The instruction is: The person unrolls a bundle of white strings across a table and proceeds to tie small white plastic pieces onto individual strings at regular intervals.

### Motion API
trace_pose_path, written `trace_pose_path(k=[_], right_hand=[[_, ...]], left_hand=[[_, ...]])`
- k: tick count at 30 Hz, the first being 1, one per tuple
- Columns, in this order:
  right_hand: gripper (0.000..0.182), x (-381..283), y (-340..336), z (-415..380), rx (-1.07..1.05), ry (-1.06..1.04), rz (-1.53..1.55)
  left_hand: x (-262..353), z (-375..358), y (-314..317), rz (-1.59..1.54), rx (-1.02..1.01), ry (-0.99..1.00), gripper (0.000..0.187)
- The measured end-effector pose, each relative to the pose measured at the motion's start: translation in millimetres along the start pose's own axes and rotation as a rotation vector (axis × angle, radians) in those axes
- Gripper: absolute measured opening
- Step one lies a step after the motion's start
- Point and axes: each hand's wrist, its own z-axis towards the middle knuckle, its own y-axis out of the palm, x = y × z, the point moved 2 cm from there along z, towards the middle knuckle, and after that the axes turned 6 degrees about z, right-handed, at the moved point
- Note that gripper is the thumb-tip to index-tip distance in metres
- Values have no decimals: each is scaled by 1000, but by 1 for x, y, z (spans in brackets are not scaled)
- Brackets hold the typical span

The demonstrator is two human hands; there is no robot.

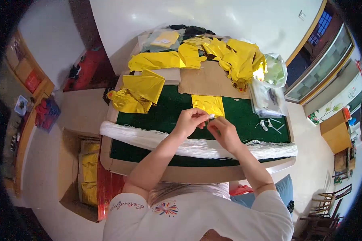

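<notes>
Shirt, table edge; cloth flanks hands, white piece.

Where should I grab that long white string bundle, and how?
I'd wrap a whole hand around the white string bundle near its left end, coming from the table's left side. That end looks rounded and compact, and nothing lies over it. The forearms cross above the middle, and the strands toward the right look looser, so they might tangle.
</notes>
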Motion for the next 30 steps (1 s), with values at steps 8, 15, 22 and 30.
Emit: trace_pose_path(k=[8,15,22,30], right_hand=[[12,-9,-23,34,-47,-155,-225],[13,-7,-10,15,-84,-15,-152],[12,-18,-13,24,-59,-170,-240],[8,20,-28,8,-196,499,662]], left_hand=[[-3,-2,5,466,-73,224,14],[-2,2,-4,13,15,53,13],[0,-10,10,622,195,452,10],[16,-19,23,793,108,851,15]])
